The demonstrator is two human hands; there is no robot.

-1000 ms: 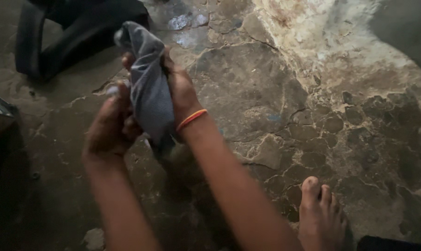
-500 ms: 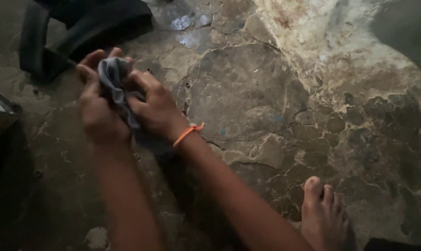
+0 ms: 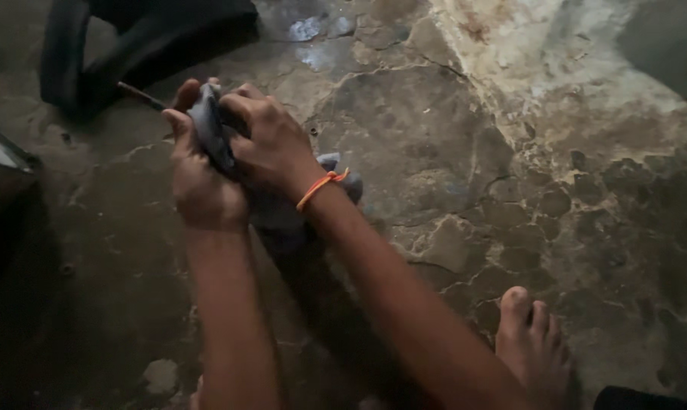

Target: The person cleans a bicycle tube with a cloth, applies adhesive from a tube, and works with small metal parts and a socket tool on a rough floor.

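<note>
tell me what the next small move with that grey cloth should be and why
Probably keep drawing the grey cloth along the thin rod. The left hand and right hand both pinch the bunched cloth at the rod's near end, and bare rod shows beyond toward the dark tyre.

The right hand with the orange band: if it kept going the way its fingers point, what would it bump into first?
The right hand points left, into the grey cloth it grips, with the left hand right behind. Beyond them probably lies the dark rubber tube, though depth is unclear.
</note>
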